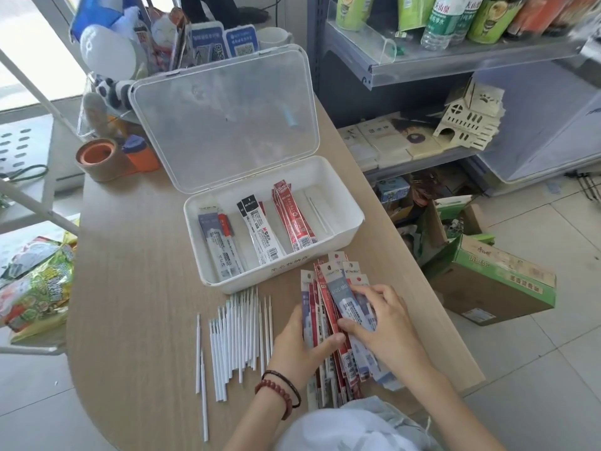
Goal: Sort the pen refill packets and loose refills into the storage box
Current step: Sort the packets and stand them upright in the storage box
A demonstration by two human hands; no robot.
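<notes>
Storage box [260, 275], white, sits mid-frame on wooden table [136, 288], clear lid [224, 118] hinged back and standing up behind it. Inside, sorted in rows left to right: grey-blue packet [221, 245], black-white packet [260, 236], red packets [294, 216], one white refill [320, 216] at far right. No dividers visible.

Packet stack [317, 323], mixed red and grey-blue, is fanned out lower centre-right of frame, just in front of the box's front wall. Loose refills [237, 333], white sticks, lie in a rough row on the table left of the stack, two stragglers further left.

Left hand [299, 346] grips the stack's left side, fingers curled under, thumb pressed on top. Right hand [387, 323] is on the top packet [344, 297], a grey-blue one, fingers lightly bent over its face, thumb at its left edge, looks like a pinch to peel it off.

Step in hand, by my read: separate one packet by colour. To do it well, hold the fan firm with the left thumb so the lower packets don't slide, lift only the grey-blue one, then lay it flat on the matching row at the box's left, header the same way. Risk: two packets sticking together, or the fan spilling off the near table edge.
</notes>
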